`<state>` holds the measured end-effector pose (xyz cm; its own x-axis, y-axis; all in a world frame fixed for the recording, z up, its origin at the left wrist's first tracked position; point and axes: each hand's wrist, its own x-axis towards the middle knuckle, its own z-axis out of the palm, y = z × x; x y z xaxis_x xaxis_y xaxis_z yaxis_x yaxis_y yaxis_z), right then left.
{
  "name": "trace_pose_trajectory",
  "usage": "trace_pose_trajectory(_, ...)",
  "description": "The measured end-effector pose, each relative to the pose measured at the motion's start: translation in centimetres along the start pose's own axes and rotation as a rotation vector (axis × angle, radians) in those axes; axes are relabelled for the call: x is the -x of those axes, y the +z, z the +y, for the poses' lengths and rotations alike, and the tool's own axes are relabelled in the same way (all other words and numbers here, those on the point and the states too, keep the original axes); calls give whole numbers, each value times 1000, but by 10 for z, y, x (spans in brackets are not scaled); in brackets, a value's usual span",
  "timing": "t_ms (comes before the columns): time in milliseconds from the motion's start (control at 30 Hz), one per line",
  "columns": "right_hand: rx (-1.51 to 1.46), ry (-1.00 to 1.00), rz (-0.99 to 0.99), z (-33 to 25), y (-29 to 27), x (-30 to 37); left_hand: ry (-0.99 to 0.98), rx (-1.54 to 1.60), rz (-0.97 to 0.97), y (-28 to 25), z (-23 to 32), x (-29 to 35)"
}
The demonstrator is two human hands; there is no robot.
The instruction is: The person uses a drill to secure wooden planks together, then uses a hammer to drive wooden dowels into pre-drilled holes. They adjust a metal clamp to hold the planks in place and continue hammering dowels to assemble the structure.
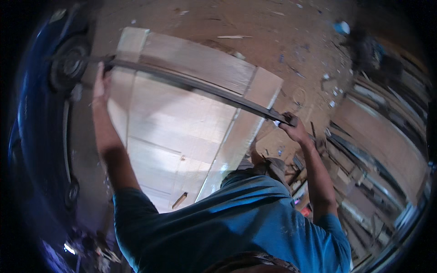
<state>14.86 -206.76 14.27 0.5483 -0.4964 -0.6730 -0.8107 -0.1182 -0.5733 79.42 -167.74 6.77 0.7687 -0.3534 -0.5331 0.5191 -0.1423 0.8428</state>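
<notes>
A dark blue car (38, 109) stands left of the pale, panelled wooden door (182, 123); a heap of brown wooden boards (373, 136) lies to its right. Your long, dark, straight bar (191, 83) crosses the door's far part. Your right grip (293, 126) wraps the bar's end beside the door's right edge; your left grip (102, 84) is at the opposite end, by the door's left, how far closed I cannot tell.

Brown floor (268, 45), pale wood sliver (234, 37), scattered white scraps (326, 77)
</notes>
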Motion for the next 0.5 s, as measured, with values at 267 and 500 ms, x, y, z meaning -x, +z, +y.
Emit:
trace_pose_trajectory(267, -23, -50, 86, -8, 11, 9, -127, -668, -100, 8, 3, 31)
trace_pose_trajectory(500, -62, -167, 103, 11, 15, 6, -67, -750, 31, 22, 0, 32)
